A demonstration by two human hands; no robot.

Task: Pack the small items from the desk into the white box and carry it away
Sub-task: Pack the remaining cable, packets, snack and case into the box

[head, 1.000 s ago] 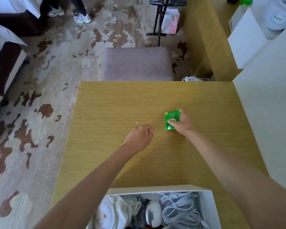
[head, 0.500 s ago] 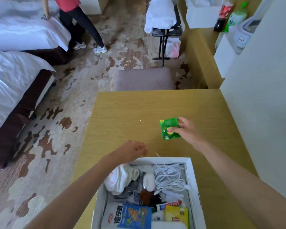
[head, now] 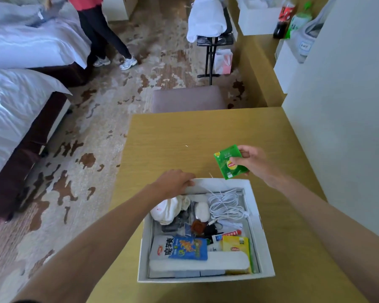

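A white box [head: 263, 228] sits on the near part of the wooden desk [head: 175, 136]. It holds several small items: a coiled white cable [head: 225, 204], a blue snack bag [head: 184, 248], a yellow tea packet [head: 236, 246] and white cloth [head: 169, 209]. My right hand [head: 253, 160] holds a green tea packet [head: 229, 161] in the air, just beyond the box's far right corner. My left hand [head: 175, 182] rests on the box's far rim, fingers curled over the edge.
A mauve stool [head: 188, 98] stands past the desk's far edge. A white wall [head: 348, 127] borders the desk on the right. Beds [head: 20, 101] lie at the left, with a person [head: 101, 29] standing beside them. A black rack [head: 212, 40] stands farther back.
My right hand lifted the green packet off the desk and brought it toward the box. My left hand drew back onto the box's far rim. The view tilted up.
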